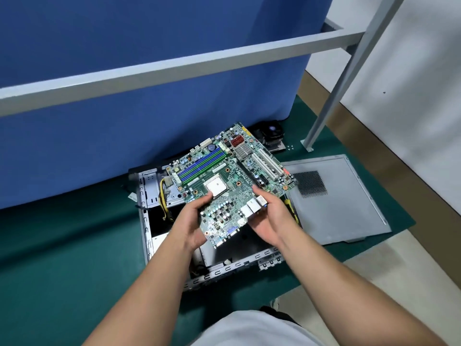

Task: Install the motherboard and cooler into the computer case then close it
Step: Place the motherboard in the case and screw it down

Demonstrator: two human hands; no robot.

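A green motherboard (232, 176) with blue and green memory slots and a pale CPU socket hangs tilted above the open computer case (147, 221), which lies on its side on a green mat. My left hand (193, 221) grips the board's near left edge, thumb on top beside the socket. My right hand (268, 218) holds the near right edge by the silver rear ports, fingers curled under the board. The black cooler (272, 136) with its fan sits on the mat behind the board, against the blue screen. The case's grey side panel (349, 208) lies flat to the right.
A blue partition (149, 96) stands right behind the case. A grey metal rail (174, 68) crosses above, with a slanted leg (331, 101) bolted to the mat at the right. Yellow cables (162, 198) lie inside the case's far left. Pale floor lies beyond the mat's right edge.
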